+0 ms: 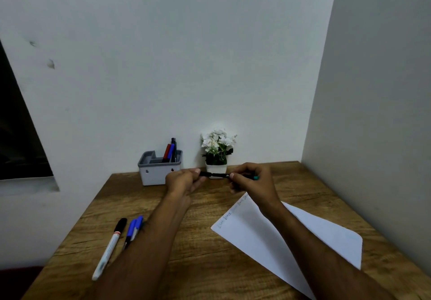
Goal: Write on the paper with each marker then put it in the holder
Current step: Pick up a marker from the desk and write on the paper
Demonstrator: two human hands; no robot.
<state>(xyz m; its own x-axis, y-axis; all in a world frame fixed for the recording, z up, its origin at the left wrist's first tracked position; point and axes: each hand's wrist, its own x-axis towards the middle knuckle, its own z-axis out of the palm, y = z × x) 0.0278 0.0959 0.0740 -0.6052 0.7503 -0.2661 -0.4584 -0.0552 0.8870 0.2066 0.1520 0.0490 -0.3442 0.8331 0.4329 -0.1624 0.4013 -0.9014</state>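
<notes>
Two forearms reach in from the near edge, out over the wooden bench [210,264]. Near left, a white-barrelled marker [109,248] with a black cap lies on the wood, and just to its right two blue-capped markers [133,227] lie partly tucked under the left forearm. Over on the right, the white paper [251,236] lies at a slant beneath the right forearm, with a line of small writing along its far-left edge; the words are too small to read.

Farther out, both hands meet above the bench. The left hand [183,179] has its fingers curled round one end of a dark marker [217,175], and the right hand [253,179] has its fingers wrapped round the other end, a teal tip [256,178] poking out on the right past the knuckles. That marker runs level from left to right between them, held up off the wood.

Behind the hands, at the far edge by the wall, the grey holder [155,171] stands on the left with a red, a blue and a black marker [170,151] upright in its right-hand compartment. Just beside it to the right sits a small white pot of white flowers [218,147].
</notes>
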